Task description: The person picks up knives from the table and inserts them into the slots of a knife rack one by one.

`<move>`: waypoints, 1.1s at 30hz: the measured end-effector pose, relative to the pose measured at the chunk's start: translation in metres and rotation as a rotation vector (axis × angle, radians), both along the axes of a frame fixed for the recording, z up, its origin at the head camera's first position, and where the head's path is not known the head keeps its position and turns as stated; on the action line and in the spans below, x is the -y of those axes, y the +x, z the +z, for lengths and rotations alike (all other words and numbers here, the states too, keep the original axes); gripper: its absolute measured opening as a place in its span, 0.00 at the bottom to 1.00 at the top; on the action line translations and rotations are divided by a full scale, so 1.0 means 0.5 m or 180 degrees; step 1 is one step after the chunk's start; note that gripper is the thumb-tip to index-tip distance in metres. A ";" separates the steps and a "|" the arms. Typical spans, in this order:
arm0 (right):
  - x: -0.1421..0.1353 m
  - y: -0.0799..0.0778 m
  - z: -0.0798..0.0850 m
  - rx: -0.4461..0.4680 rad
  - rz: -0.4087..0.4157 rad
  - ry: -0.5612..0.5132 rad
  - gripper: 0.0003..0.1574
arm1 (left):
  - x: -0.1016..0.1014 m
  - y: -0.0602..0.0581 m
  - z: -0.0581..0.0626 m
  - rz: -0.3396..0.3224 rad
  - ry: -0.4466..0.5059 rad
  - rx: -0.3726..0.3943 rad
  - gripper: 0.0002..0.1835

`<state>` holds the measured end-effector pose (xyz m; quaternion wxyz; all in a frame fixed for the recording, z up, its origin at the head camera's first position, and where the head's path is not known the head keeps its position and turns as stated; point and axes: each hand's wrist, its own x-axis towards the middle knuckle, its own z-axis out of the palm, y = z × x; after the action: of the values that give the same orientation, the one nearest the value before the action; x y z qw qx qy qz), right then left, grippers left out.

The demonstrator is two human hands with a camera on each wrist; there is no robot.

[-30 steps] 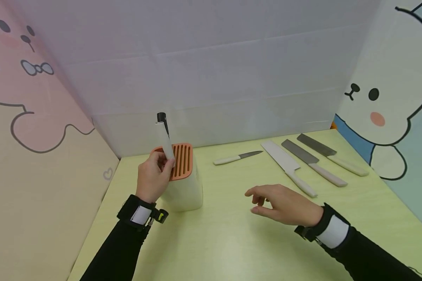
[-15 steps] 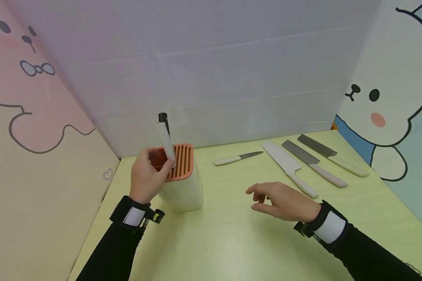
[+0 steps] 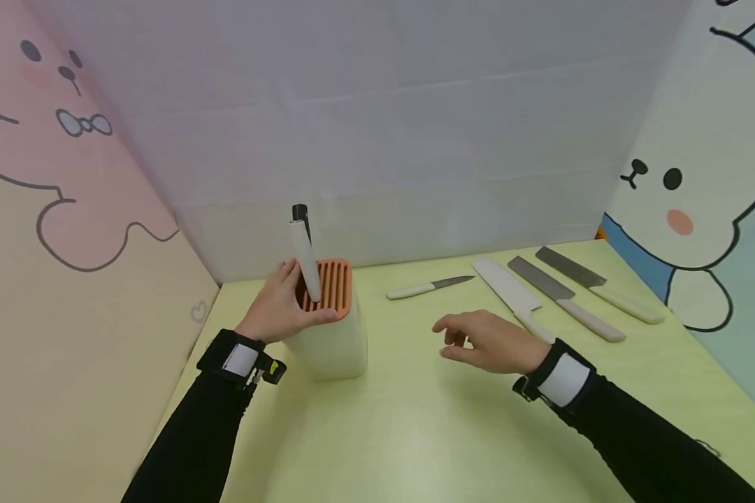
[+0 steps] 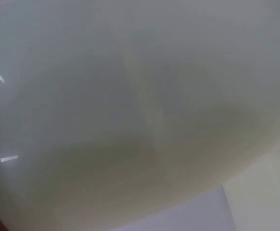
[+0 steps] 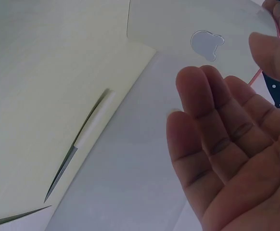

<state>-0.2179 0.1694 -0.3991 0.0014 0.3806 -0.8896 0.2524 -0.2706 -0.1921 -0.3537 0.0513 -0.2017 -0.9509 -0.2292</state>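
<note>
A cream knife block (image 3: 333, 349) with an orange slotted top (image 3: 336, 283) stands on the table. My left hand (image 3: 279, 300) holds its left upper side, thumb along the front rim and fingers toward the back. A white-handled utensil (image 3: 306, 262) stands in the top, its lower part hidden; behind it rises a black handle (image 3: 300, 212), riveted in the right wrist view (image 5: 274, 91). The block's pale wall (image 4: 130, 115) fills the left wrist view. My right hand (image 3: 487, 342) hovers over the table, holding nothing, fingers loosely bent.
A small paring knife (image 3: 409, 290) lies right of the block. Farther right lie a white-bladed cleaver (image 3: 506, 283) and two grey-bladed knives, one (image 3: 541, 276) left of the other (image 3: 569, 265). A pale wall (image 3: 384, 175) borders the table behind.
My left hand has let go of the white-handled utensil and spread onto the block's rim. The utensil stays standing in the block. My right hand has shifted slightly left and up.
</note>
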 end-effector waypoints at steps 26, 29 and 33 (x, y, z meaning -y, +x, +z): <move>0.040 -0.215 -0.080 0.0078 -0.1199 0.0996 0.36 | -0.029 0.005 -0.005 0.0060 -0.0642 -0.0092 0.59; 0.035 -0.238 -0.120 0.0185 -0.1368 0.1023 0.41 | -0.035 0.007 -0.005 0.0086 -0.0616 -0.0055 0.60; 0.022 -0.265 -0.175 0.0256 -0.1578 0.1126 0.49 | -0.040 0.012 -0.005 0.0110 -0.0593 -0.0037 0.61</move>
<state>-0.3504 0.1583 -0.4864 -0.0386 0.1361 -0.9848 0.1005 -0.2645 -0.1720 -0.3561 0.0418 -0.1904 -0.9711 -0.1377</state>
